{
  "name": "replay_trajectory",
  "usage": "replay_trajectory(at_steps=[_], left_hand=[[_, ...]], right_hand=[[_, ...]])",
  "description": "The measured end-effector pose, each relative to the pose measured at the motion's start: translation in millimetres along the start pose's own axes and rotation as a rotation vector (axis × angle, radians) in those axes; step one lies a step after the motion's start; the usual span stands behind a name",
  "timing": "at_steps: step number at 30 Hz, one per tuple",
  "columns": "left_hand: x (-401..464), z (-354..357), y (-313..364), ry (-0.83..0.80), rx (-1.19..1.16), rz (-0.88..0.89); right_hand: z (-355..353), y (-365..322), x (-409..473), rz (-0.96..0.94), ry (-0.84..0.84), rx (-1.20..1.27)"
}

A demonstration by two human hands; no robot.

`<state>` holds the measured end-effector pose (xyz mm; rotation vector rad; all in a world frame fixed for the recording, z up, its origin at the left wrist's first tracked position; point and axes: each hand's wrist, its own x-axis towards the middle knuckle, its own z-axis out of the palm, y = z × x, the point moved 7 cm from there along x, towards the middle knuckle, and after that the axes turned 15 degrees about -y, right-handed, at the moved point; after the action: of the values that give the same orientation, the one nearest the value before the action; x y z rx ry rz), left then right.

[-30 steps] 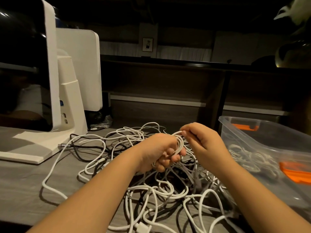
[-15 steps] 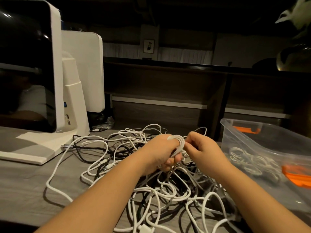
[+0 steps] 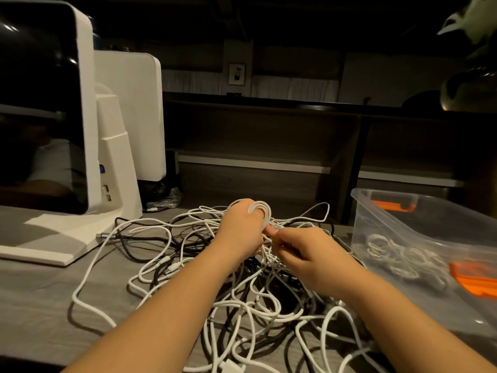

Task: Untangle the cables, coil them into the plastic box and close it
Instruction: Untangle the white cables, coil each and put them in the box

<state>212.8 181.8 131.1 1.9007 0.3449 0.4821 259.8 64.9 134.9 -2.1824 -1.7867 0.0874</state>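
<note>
Two hands coil a white cable above a tangle on the desk.

The left hand (image 3: 242,232) grips a small coil of white cable (image 3: 262,211) wound around its fingers; the right hand (image 3: 309,254), at its 4 o'clock, pinches a strand leading to it. The tangle of cables (image 3: 242,305) sprawls beneath. The plastic box (image 3: 398,232) stands open at 3 o'clock, coiled cables inside.

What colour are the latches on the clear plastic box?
Orange, seen in the head view: the latches on the clear plastic box.
</note>
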Motion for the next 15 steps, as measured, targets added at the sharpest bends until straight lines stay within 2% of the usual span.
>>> replay_trajectory(at_steps=[2,6,11,15], left_hand=[[1.2,-2.1,2.1,0.014,0.141,0.001],[2.4,-0.9,-2.4,-0.049,0.223,-0.051],[0.0,10.5,-2.1,-0.198,0.299,-0.072],[-2.6,17.2,-7.5,-0.282,0.147,-0.136]], right_hand=[[-2.4,-7.4,-1.0,-0.088,0.056,-0.148],[-11.9,-23.7,-8.5,-0.223,0.277,-0.384],[-18.8,-30.2,-14.3,-0.296,0.407,-0.371],[-20.5,-22.3,-12.1,-0.277,0.32,-0.233]])
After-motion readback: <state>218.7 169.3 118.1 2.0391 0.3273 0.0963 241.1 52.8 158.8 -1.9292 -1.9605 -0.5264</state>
